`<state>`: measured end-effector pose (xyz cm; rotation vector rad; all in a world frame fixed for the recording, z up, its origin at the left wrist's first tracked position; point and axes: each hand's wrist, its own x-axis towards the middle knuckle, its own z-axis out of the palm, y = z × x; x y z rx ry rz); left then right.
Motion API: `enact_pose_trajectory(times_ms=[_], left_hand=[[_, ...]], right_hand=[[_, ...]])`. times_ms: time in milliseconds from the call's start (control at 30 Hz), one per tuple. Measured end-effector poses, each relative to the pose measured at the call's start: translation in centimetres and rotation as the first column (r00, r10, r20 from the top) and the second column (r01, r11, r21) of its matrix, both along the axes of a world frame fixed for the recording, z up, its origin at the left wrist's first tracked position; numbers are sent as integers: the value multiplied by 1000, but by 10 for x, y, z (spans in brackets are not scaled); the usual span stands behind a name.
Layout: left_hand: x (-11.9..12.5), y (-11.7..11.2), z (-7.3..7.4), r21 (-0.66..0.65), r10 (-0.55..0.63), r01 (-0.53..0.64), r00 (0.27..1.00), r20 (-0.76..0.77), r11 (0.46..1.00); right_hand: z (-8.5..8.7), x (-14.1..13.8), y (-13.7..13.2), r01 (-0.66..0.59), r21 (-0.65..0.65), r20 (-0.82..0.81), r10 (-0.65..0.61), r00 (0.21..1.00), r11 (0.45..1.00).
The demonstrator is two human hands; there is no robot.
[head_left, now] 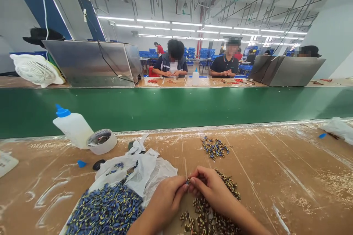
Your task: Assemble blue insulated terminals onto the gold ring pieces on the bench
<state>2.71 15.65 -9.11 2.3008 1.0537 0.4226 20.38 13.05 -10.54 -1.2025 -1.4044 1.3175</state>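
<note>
My left hand and my right hand meet at the near edge of the brown worktable. Their fingertips pinch one tiny dark part between them. Under my right hand lies a heap of small black-and-tan parts. To the left an open white plastic bag spills a pile of small blue parts. A smaller cluster of blue-and-tan parts lies farther out on the table.
A white squeeze bottle with a blue cap and a roll of tape stand at the left. A green conveyor belt runs behind the table. Two people sit working on the far side. A white fan stands at the far left.
</note>
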Motion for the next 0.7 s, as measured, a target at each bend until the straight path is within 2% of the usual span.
enact_pose_trajectory(times_ms=[167, 400, 533, 700], left_hand=[[1, -1, 3, -14, -19, 20, 999, 27, 1000], [3, -3, -3, 7, 25, -25, 1000, 17, 1000], [4, -3, -5, -14, 26, -26, 999, 21, 1000], [7, -4, -6, -60, 44, -42, 998, 40, 997]], right_hand=[[1, 4, 0, -35, -44, -61, 32, 998, 998], [0, 3, -2, -59, 5, 6, 59, 998, 998], [-3, 1, -3, -85, 70, 132, 75, 988, 994], [-10, 1, -4, -73, 164, 327, 16, 945, 984]])
